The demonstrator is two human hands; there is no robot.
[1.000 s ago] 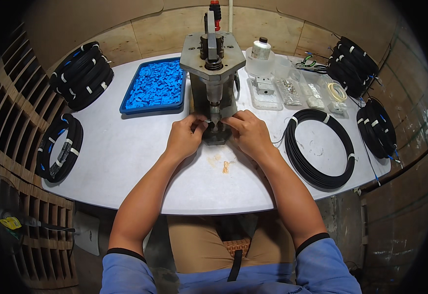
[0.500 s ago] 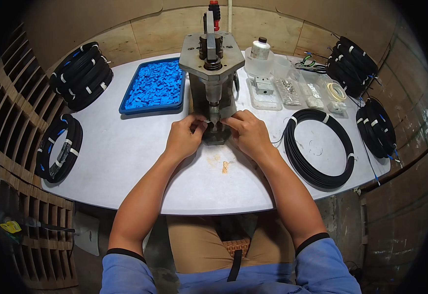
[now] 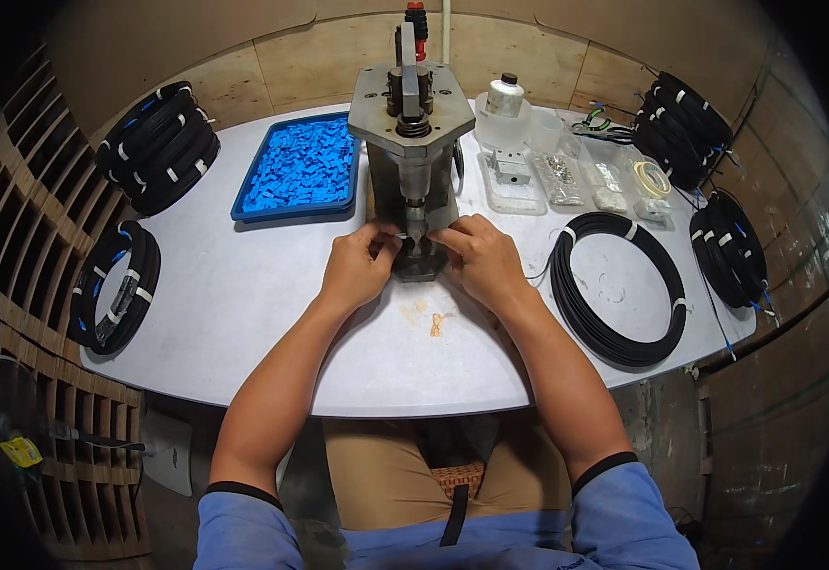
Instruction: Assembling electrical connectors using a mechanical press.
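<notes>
A metal bench press (image 3: 414, 138) stands upright before me, its ram coming down between my hands. At the left of its lower die, my left hand (image 3: 357, 264) has thumb and fingers pinched together; a small pale bit shows at the fingertips, too small to name. My right hand (image 3: 484, 258) is closed on the other side of the die, its fingertips close to the ram. A large coil of black cable (image 3: 674, 285) lies to the right, and its loose end runs behind my right hand toward the fingers. The fingers largely hide what sits in the die.
A blue tray (image 3: 244, 215) of small blue pieces lies left of the press. Banded black cable coils (image 3: 163, 157) rest along both sides. Clear containers (image 3: 519, 204) with small parts and a white bottle (image 3: 505, 97) stand at the back right. An orange-brown scrap (image 3: 436, 325) lies near the front.
</notes>
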